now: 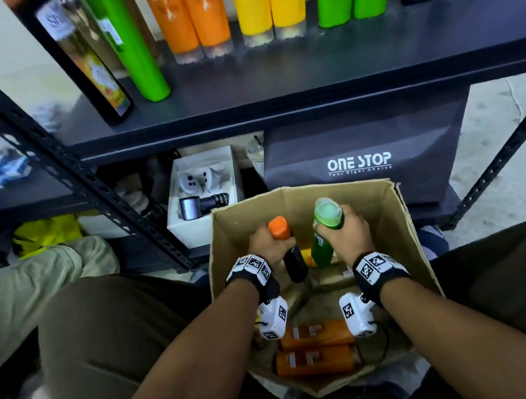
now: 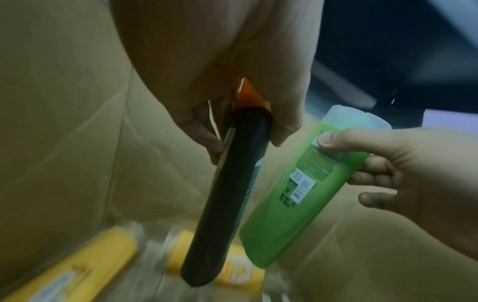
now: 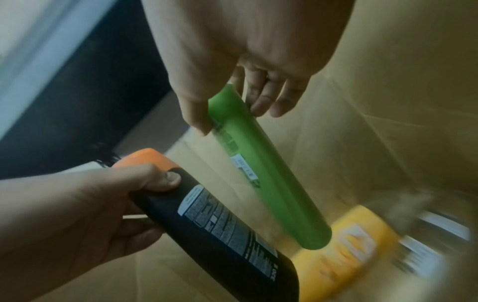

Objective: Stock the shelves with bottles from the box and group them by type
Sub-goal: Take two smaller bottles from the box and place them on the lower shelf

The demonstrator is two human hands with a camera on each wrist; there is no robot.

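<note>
Head view: dark bag under the shelf reads "ONE STOP". Shelf row, counted: two black bottles at right, two green, two yellow, two orange, then one green and one black at left, its label starting "S"; further print blurred. Cardboard box holds two orange bottles lying flat. Left hand wraps the neck of a black bottle with orange cap; right hand wraps a green bottle; both bottles upright inside the box.
</note>
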